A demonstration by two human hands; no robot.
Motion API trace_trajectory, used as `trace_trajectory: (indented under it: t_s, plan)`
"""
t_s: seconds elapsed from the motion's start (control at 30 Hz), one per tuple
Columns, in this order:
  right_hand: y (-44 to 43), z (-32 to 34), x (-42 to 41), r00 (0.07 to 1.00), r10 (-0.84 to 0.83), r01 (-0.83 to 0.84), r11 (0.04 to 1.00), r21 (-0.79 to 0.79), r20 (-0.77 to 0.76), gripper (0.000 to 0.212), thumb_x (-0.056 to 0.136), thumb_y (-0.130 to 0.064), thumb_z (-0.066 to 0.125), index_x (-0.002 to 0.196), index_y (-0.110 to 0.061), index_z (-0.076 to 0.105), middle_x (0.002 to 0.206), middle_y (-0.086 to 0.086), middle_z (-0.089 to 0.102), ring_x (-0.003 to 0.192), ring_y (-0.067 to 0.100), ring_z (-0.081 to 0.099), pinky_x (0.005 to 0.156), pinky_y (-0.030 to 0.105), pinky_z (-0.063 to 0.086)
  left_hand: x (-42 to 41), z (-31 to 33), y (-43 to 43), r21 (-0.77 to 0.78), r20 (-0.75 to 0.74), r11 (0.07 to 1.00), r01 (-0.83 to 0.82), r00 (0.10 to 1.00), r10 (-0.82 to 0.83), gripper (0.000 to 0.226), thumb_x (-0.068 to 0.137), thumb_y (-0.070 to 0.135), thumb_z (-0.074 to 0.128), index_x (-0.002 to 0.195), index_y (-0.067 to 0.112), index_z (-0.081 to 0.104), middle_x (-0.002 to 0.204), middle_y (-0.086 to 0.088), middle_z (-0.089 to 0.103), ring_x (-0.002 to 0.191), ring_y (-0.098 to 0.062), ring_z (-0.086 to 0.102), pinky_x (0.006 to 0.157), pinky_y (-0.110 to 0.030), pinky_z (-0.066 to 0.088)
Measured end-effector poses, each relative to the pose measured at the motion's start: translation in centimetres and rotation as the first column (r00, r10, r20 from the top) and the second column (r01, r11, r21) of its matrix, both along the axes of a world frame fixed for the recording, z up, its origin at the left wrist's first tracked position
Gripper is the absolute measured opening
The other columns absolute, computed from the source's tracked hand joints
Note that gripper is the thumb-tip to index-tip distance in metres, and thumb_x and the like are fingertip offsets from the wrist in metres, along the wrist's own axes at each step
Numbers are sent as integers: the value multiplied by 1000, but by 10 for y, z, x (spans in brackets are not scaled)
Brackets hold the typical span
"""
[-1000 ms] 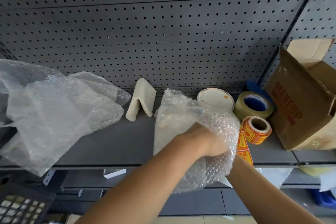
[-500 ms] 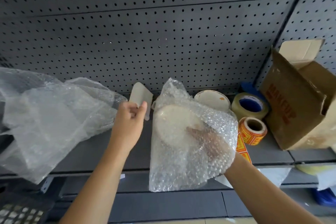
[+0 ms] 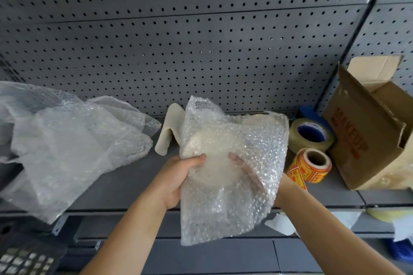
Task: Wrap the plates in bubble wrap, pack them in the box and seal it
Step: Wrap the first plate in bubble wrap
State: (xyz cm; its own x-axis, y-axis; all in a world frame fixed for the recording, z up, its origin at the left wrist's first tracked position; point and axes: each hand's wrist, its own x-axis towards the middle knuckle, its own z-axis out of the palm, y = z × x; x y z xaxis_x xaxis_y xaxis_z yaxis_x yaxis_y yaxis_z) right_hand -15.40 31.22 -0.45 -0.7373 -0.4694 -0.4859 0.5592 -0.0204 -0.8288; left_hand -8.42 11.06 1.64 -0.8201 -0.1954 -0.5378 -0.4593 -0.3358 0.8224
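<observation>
Head view: my left hand [image 3: 178, 176] pinches the left edge of the bubble wrap [image 3: 234, 212], thumb on the front, fingers curled behind. My right hand [image 3: 245, 174] is under the sheet, dim through the bubbles, with one digit lying across the face of the plate [image 3: 212, 152], so I judge it holds the plate. To wrap well, I would fold the left edge snugly over the face, then tuck the long loose tail below up behind, leaving no rim bare. The plate sits high in the sheet, touching my left thumb tip, above the front edge of the shelf [image 3: 125, 181]. The box [image 3: 366, 140] stands open well to the right, beyond the tape roll [image 3: 311, 134].
</observation>
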Motion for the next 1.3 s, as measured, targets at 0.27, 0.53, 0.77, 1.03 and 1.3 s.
trace_trajectory:
  t_s: [0.27, 0.53, 0.77, 1.03, 1.3]
  plan:
    - [58, 29, -14, 930, -316, 305, 948, -89, -189, 45, 81, -23, 76, 120, -3, 64, 115, 22, 71, 100, 36, 72, 71, 34, 61, -5, 3, -10, -74, -107, 977, -200, 976, 192, 21, 93, 14, 72, 113, 12, 73, 102, -11, 79, 91, -29, 77, 78, -41, 59]
    - [26, 89, 79, 198, 244, -44, 970, 240, -949, 27, 96, -3, 53, 111, -17, 71, 109, -10, 69, 106, 10, 65, 89, 20, 49, -7, 10, 4, -178, -208, 932, -315, 938, 277, 13, 92, 17, 73, 105, 21, 74, 92, 0, 81, 87, -23, 78, 79, -40, 59]
    - [-1, 46, 37, 412, 432, 92, 856, 508, -802, 50, 103, -31, 52, 150, -34, 36, 152, -20, 31, 139, -6, 30, 109, 4, 23, -2, 21, 8, -77, -249, 952, -295, 931, 268, 28, 94, 17, 72, 122, 16, 70, 105, -3, 80, 98, -22, 77, 87, -43, 60]
    - [-6, 67, 13, 871, 67, 1, 990, 139, -487, 33, 102, -39, 52, 135, -36, 55, 123, -15, 70, 112, 5, 67, 96, 27, 54, 8, 34, 10, 77, -249, 983, -167, 951, 181, 36, 92, 18, 72, 127, 12, 68, 113, -10, 77, 104, -29, 75, 92, -46, 57]
    - [-6, 73, 12, 998, -22, 12, 984, -176, -52, 47, 90, -24, 70, 132, -11, 55, 117, 13, 74, 107, 33, 71, 99, 54, 52, 9, 43, 21, 71, -244, 995, -70, 966, 85, 33, 95, 27, 69, 123, 10, 71, 115, -12, 77, 106, -29, 75, 89, -42, 56]
